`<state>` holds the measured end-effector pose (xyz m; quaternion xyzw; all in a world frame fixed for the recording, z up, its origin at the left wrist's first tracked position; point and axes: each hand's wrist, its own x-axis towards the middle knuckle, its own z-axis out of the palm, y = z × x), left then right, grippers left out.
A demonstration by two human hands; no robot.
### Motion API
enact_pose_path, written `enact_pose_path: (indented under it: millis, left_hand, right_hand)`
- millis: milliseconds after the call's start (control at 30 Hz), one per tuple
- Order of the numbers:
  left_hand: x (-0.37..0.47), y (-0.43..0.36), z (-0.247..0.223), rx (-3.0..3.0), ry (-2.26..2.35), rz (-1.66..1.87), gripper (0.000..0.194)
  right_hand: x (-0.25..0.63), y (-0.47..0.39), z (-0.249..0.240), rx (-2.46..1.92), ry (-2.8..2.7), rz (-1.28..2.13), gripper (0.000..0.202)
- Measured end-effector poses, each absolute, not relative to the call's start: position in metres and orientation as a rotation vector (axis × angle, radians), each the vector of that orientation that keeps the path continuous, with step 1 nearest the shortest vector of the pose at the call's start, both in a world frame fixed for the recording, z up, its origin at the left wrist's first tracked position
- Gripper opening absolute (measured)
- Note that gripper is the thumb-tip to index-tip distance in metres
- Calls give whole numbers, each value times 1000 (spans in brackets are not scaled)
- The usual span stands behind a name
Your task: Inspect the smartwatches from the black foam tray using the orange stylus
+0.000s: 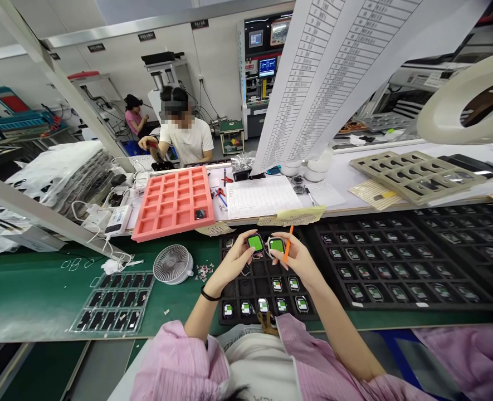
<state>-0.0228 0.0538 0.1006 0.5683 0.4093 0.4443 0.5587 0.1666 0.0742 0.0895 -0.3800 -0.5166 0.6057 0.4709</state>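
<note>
My left hand (238, 254) is closed on a square watch (255, 243) whose screen glows green. Beside it, my right hand (295, 256) grips a second green-screened watch (277, 245) together with an orange stick (288, 244). Both hands are over the back part of a black foam tray (252, 287). Lit watches sit in the tray's front row, such as the one in the middle (263, 305), and two more (277, 284) lie in the row behind, on the right.
Black trays of watches (396, 262) lie right. A small fan (173, 264) and a clear tray of black parts (112, 301) stand left. On the shelf are a pink tray (171, 203) and papers (263, 197); sheets (325, 72) hang above. Two people sit beyond.
</note>
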Motion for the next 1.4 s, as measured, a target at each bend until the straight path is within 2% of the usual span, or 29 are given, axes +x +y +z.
enact_pose_path:
  millis: [333, 600, 867, 1133, 1267, 1400]
  left_hand:
    - [-19, 55, 109, 1232, 1038, 1163, 50]
    - [-19, 57, 103, 1215, 1051, 1165, 53]
    - [-26, 55, 102, 1311, 1029, 1116, 61]
    - [-23, 49, 112, 1404, 1038, 1043, 72]
    - [-18, 48, 115, 1598, 1092, 1058, 59]
    - [-14, 51, 116, 2046, 1207, 1041, 49]
  right_hand:
    - [175, 74, 86, -812, -1379, 1591, 48]
    - [170, 78, 81, -916, -1308, 1504, 54]
    - [173, 77, 87, -864, -1214, 1589, 41]
    - [173, 76, 86, -895, -1182, 1591, 41]
    - [170, 76, 88, -968, -1223, 1537, 37]
    - [165, 74, 90, -978, -1308, 1513, 38]
